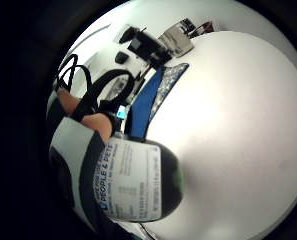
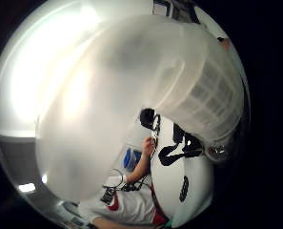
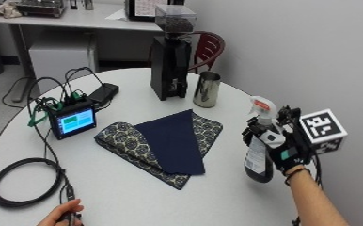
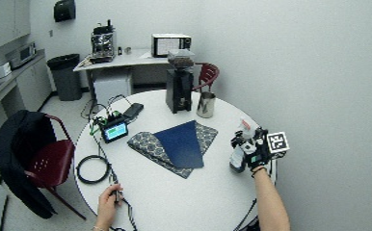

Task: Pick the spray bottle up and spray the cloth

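1. gloved right hand [image 3: 286, 149]: fingers curled round the spray bottle [image 3: 259, 141], held upright above the round table [image 3: 138, 197], nozzle toward the cloth.
2. cloth [image 3: 160, 143]: patterned, blue side folded over, flat mid-table.
3. bare hand [image 3: 61, 214]: rests at table edge.

light: even, soft, bright overhead room light | shadows: faint on table [image 3: 138, 188] | glare: strong white bloom — thumb-side palm view | blur: spray bottle [image 2: 131, 105] out of focus there
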`<move>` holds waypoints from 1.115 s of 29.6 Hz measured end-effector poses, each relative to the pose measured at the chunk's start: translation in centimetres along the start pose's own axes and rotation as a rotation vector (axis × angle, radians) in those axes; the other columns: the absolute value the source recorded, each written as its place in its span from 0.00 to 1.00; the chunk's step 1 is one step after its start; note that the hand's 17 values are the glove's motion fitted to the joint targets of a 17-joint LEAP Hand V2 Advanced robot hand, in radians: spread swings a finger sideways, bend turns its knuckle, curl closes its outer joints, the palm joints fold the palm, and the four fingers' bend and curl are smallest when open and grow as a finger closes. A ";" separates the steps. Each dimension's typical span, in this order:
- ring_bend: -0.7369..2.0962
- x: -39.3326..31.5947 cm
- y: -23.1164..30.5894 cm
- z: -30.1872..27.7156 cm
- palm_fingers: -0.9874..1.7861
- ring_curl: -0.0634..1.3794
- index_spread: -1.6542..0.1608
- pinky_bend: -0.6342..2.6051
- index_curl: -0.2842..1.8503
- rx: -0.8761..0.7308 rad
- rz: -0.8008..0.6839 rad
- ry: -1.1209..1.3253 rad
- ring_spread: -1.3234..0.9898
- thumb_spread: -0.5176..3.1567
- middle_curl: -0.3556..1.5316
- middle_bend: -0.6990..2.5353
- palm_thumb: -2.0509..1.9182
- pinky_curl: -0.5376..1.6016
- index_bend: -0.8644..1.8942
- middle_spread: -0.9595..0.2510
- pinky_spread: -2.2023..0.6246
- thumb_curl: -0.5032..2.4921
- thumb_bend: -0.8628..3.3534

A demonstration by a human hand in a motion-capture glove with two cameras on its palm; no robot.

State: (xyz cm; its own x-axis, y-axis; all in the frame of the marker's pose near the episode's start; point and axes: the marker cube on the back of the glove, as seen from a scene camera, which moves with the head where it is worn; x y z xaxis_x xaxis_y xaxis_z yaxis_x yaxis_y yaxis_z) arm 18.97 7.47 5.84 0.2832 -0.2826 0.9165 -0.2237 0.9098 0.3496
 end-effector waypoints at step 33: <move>0.51 -6.0 -4.0 3.9 0.81 0.33 0.79 0.30 0.28 -0.249 0.058 0.413 0.53 0.39 0.43 0.37 0.74 0.42 0.36 0.74 0.77 0.35 0.20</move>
State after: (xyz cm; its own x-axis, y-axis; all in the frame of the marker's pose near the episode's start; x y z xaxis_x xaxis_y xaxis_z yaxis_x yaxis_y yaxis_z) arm 14.55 4.33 -0.27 0.6349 -0.1305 0.7615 -0.0342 0.9799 0.1964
